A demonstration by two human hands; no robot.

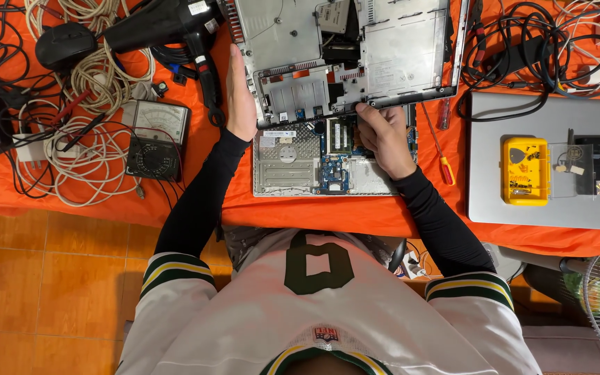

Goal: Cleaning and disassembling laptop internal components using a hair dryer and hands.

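Note:
An opened laptop (pixel 293 167) lies on the orange-covered table, its blue circuit board (pixel 335 167) exposed. Its grey bottom cover (pixel 397 48) is lifted off the base and shifted toward the far side. My left hand (pixel 239 97) presses flat against the cover's left edge. Over on the cover's near edge, above the circuit board, my right hand (pixel 383 135) grips with curled fingers. Both arms wear black sleeves.
A closed grey laptop (pixel 522 201) at right carries a yellow tool case (pixel 526 170). A red-handled screwdriver (pixel 442 160) lies beside my right hand. At left sit an analog multimeter (pixel 155 139), coiled white cables (pixel 92 153), a black heat gun (pixel 168 24) and a black mouse (pixel 64 45). Black cables (pixel 522 48) pile up at the far right.

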